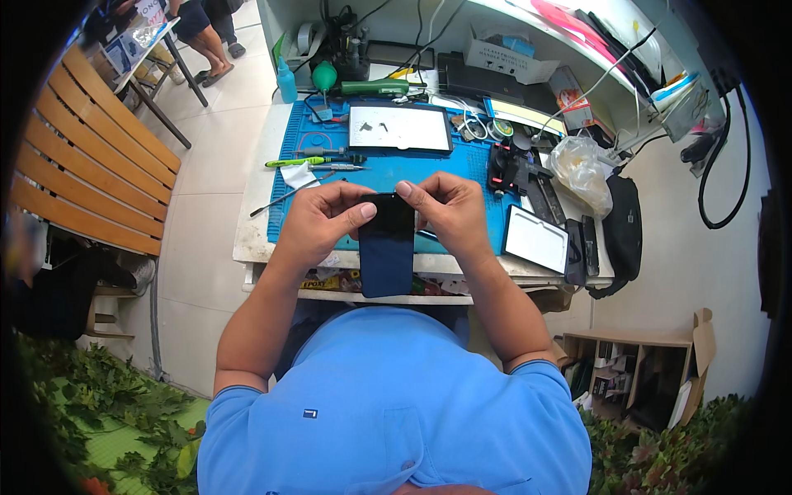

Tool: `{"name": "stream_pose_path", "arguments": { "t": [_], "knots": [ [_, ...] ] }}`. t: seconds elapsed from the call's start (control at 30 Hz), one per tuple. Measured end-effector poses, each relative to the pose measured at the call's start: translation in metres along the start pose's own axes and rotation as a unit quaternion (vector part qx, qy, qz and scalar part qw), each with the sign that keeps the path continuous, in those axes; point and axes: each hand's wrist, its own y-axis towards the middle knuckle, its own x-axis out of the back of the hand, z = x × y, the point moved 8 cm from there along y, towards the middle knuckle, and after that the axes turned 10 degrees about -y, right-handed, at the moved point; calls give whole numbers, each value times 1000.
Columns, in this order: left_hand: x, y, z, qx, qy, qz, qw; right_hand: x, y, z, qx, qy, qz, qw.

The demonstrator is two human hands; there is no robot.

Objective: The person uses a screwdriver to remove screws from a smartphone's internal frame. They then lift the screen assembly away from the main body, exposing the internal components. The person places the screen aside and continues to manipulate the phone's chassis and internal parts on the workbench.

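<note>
Between my two hands is a dark smartphone [387, 256], upright in the view, its lower end reaching past the table's front edge. My left hand [324, 221] grips its upper left side, the thumb lying on the face near the top. At the upper right corner, my right hand [452, 211] pinches the edge with thumb and curled fingers; those fingers are partly hidden. Under the hands lies a blue work mat [472, 163]. A white tray [400, 126] with small dark pieces stands beyond them. Left of it are a green screwdriver [290, 163], a silver pen-like tool [338, 167] and a white tissue [297, 176].
A black clamp-like device [516, 169], another white tray [536, 238], a plastic bag [582, 172] and a black pouch [625, 221] sit at the right. Behind stand a green air blower [324, 76] and a blue bottle [286, 82]. A slatted wooden bench [91, 153] is at left.
</note>
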Motion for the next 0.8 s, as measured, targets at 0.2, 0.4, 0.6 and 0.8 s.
{"name": "stream_pose_path", "arguments": {
  "t": [0.2, 0.4, 0.6, 0.8],
  "knots": [
    [0, 9, 5, 16, -13, -15, 1000, 0, -3, -2, -4, 31, 5, 999],
    [-3, 8, 10, 2, 24, -28, 999, -7, -20, 0, -24, 54, 20, 998],
    [34, -14, 15, -91, -127, -75, 985, -45, -94, -19, -148, 249, 181, 940],
    [22, -16, 25, -115, -324, 66, 937, -97, -122, -25, -155, 453, 382, 790]
  ]
}}
